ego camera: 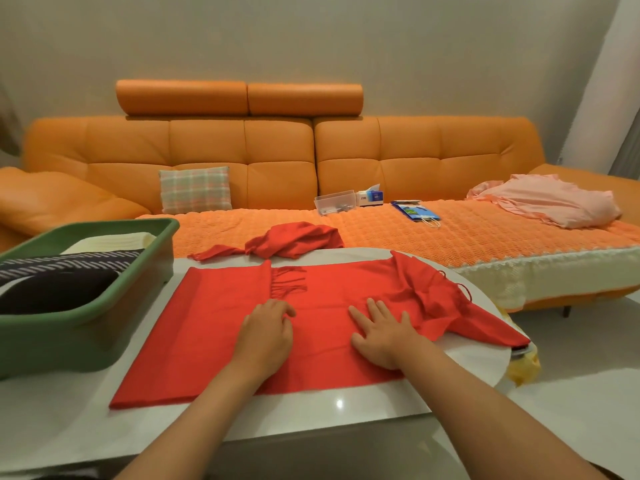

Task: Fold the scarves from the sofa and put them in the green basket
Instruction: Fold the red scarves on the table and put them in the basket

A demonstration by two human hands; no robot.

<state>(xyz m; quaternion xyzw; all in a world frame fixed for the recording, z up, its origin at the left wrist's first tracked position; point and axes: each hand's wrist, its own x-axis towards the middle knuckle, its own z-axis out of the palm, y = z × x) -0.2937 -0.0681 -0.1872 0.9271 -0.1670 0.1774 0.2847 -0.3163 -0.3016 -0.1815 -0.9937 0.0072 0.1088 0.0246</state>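
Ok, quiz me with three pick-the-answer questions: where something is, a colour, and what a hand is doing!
1. Where is the green basket? A on a shelf; B on the table, left of the red scarf; C on the floor.
2. What colour is the crumpled cloth at the sofa's right end? A pink; B blue; C black.
3. How is the right hand? A in a fist; B flat on the scarf; C holding the basket.
Answers: B, it stands on the tabletop; A, it looks pale pink; B, it lies spread on the scarf.
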